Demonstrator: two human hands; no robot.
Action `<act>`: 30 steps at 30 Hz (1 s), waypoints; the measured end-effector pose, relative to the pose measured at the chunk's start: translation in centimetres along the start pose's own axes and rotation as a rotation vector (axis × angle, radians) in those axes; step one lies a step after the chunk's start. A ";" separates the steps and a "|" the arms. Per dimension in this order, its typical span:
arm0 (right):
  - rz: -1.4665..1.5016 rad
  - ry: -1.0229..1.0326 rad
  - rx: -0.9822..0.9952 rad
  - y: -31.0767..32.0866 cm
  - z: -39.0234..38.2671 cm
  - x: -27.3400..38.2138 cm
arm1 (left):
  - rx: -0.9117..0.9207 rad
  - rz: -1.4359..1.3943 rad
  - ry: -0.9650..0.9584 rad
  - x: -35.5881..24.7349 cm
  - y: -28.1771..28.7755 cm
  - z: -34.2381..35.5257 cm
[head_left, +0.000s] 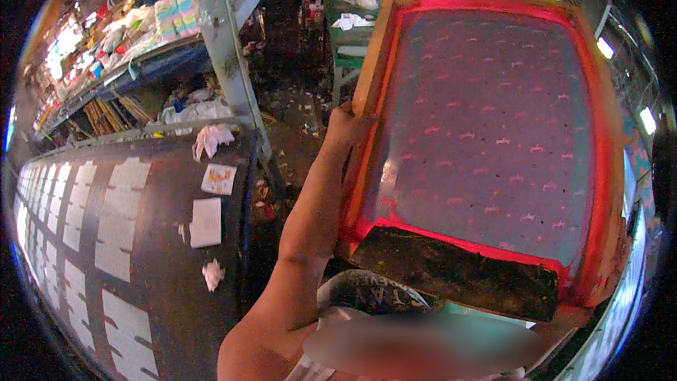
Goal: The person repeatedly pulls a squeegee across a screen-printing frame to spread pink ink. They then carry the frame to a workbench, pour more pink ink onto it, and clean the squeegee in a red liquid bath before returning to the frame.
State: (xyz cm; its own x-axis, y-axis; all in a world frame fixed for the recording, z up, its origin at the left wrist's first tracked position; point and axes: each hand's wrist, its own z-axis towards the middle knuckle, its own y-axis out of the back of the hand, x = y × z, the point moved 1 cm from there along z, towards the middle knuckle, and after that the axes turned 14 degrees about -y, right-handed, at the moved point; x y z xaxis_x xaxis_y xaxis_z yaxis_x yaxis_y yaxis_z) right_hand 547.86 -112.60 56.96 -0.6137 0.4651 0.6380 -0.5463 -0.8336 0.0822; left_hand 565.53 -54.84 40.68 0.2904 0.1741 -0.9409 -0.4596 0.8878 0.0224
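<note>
A large screen-printing frame (486,134) is tilted up before me. It has a wooden border, bright red ink along the inner edges, and a grey-purple mesh with rows of small repeated marks. A dark, stained strip (458,268) runs across its near end. My left hand (345,125) is closed round the left wooden side, about midway up, with its arm stretched out. On the lower right side, my right hand (615,261) grips the frame's edge; most of its fingers are hidden or dim.
To the left stretches a long dark table (173,254) with rows of pale sheets (121,219), loose paper (206,222) and a crumpled rag (211,140). A grey post (229,49) stands beyond it. Behind are a cluttered shelf (134,63), a green table (345,28) and a littered floor (296,106).
</note>
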 end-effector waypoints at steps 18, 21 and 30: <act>0.013 0.236 0.184 -37.7 13.0 -5.6 | -0.111 0.062 0.046 13.6 10.4 31.5; -0.139 0.100 0.071 -43.0 14.2 -5.1 | -0.095 -0.134 0.077 15.4 12.8 34.9; -0.109 0.124 0.169 -56.3 23.4 -10.3 | -0.281 -0.193 -0.010 21.5 19.1 45.0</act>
State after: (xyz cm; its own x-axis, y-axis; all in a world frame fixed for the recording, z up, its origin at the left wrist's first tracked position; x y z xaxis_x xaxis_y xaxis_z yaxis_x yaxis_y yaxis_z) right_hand 598.27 -77.46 63.69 -0.6275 0.5797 0.5199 -0.5164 -0.8095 0.2794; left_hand 600.80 -15.01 36.10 0.4024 0.0199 -0.9152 -0.6083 0.7529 -0.2511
